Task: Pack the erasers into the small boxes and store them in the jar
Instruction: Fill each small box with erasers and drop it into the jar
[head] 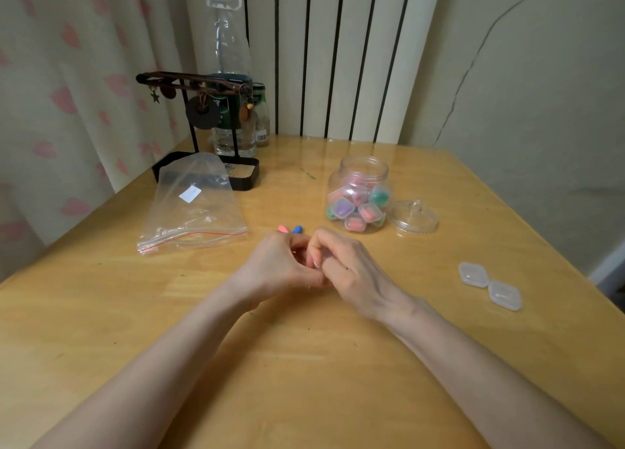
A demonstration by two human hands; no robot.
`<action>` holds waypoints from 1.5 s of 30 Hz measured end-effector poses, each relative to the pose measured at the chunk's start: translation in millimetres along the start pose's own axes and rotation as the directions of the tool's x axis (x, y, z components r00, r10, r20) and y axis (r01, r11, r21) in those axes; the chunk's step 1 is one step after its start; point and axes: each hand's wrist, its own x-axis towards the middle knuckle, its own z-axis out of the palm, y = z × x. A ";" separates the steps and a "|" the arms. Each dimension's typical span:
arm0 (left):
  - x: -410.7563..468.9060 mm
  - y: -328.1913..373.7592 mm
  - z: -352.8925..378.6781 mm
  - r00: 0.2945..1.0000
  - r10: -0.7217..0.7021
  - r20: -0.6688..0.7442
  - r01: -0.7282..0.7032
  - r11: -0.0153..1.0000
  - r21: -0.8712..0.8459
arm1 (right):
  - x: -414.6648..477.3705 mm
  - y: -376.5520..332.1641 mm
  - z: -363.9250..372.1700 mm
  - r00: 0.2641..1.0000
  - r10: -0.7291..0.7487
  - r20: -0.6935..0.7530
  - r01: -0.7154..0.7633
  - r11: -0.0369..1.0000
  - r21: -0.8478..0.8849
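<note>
Fingers [318, 245] curled together | erasers [297, 229] 2 | empty boxes [473, 274] 2 | jar [363, 191] 1

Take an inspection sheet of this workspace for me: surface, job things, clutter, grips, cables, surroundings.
Surface: wooden table, a few small marks.
Job's things: open jar holding filled boxes; lid on the table to its right; two empty boxes near the right edge; pink eraser and blue eraser showing just beyond the left hand.
Clutter: zip bag, black stand, bottle.
Grips: left hand and right hand meet with fingers curled; what they hold is hidden.
Cables: one thin cable on the wall.
Surroundings: curtain, radiator.
</note>
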 end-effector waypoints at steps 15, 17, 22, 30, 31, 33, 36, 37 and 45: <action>7.4 1.7 -5.4 0.856 0.400 -0.327 -0.308 0.903 0.300 | 6.4 6.1 -13.5 0.981 0.090 -0.175 0.027 0.820 0.572; 6.8 2.3 -6.5 0.866 0.388 -0.316 -0.303 0.910 0.284 | 7.0 6.7 -14.4 0.976 0.121 -0.183 0.008 0.815 0.580; 5.6 9.9 -12.6 0.938 0.230 -0.261 -0.228 0.973 0.038 | 8.3 6.7 -22.6 0.973 0.127 -0.194 0.025 0.774 0.633; 4.0 11.6 -11.3 0.935 0.263 -0.240 -0.268 0.963 0.011 | 8.6 2.2 -30.0 0.971 0.143 -0.193 -0.012 0.832 0.554; 4.8 9.3 -10.7 0.925 0.298 -0.237 -0.280 0.954 0.106 | 8.7 2.5 -30.8 0.972 0.152 -0.179 -0.034 0.845 0.534; 4.5 6.2 -9.1 0.920 0.325 -0.220 -0.282 0.937 0.207 | 9.5 4.5 -32.2 0.982 0.147 -0.122 -0.067 0.864 0.499; 4.6 3.1 -6.9 0.915 0.358 -0.184 -0.310 0.919 0.245 | 8.1 7.7 -32.1 0.991 0.129 -0.025 -0.098 0.854 0.510; 4.6 1.8 -6.4 0.914 0.369 -0.170 -0.324 0.914 0.244 | 7.2 8.8 -31.5 0.991 0.132 -0.007 -0.109 0.846 0.522; 4.2 -1.0 -7.0 0.919 0.392 -0.044 -0.365 0.887 0.283 | 6.0 8.6 -27.5 0.986 0.157 0.054 -0.153 0.725 0.672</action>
